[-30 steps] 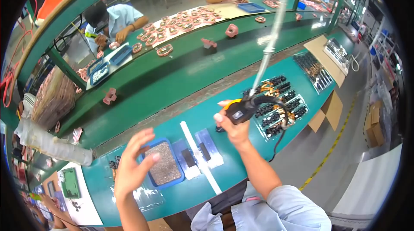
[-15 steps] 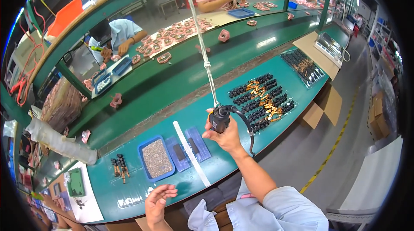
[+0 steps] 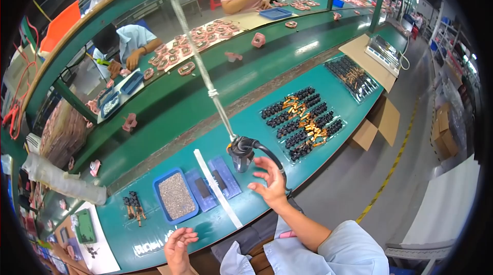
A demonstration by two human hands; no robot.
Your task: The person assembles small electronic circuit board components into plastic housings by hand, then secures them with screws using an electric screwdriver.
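Observation:
A black electric screwdriver [image 3: 241, 156] hangs from a pale cord [image 3: 192, 44], its black cable looping down on the right. Just right of it is my right hand [image 3: 270, 183], fingers apart and curved, with nothing in it. My left hand [image 3: 179, 247] is held palm-inward over the near table edge, fingers loosely extended and holding nothing. Between the hands lies a blue tray [image 3: 193, 215] of small grey-brown pieces. Beside that tray, a blue fixture [image 3: 226, 170] with dark strips is crossed by a white strip [image 3: 218, 193].
Black parts with orange ends [image 3: 303, 121] lie in rows at right, with another batch [image 3: 352, 77] farther off. A few similar parts [image 3: 134, 208] lie at left. Beyond runs a green conveyor [image 3: 169, 105] with pink housings. Co-workers sit across it. Open cardboard boxes [image 3: 382, 121] stand beside the table.
My right hand has let go of the screwdriver and drawn back to the right and down. The screwdriver now hangs free. The whole view has shifted slightly.

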